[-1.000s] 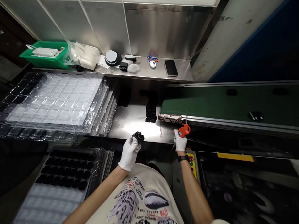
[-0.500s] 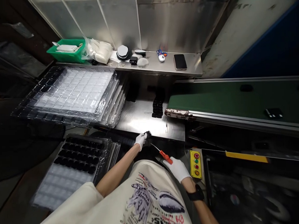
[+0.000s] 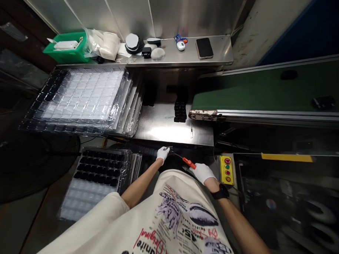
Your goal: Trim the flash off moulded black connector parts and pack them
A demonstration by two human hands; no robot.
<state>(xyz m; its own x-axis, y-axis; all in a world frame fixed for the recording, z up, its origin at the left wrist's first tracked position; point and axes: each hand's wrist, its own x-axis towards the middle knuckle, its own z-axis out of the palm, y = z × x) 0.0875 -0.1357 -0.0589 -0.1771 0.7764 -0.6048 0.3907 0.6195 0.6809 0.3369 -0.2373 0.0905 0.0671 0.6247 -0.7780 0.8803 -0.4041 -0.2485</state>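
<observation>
My left hand point(image 3: 163, 154), in a white glove, is closed on a small black part point(image 3: 171, 149) just past the front edge of the steel table point(image 3: 158, 131). Gloved too, my right hand point(image 3: 203, 173) grips a tool with an orange handle point(image 3: 189, 163). Its thin shaft points left, and the tip is near the black part; whether they touch is too small to tell. Farther back on the table stand rows of black parts point(image 3: 180, 111), beside the end of the green conveyor belt point(image 3: 240, 93).
Stacked clear trays point(image 3: 82, 96) cover the table's left side. A lower tray stack point(image 3: 85, 196) holds black parts. A yellow button box point(image 3: 226, 170) is right of my right hand. The back shelf point(image 3: 189, 59) bears a green bin point(image 3: 67, 52) and a phone point(image 3: 204, 48).
The view has shifted, so the table and shelf sit higher in the picture. On the belt, the black items appear farther right. Both hands keep their holds.
</observation>
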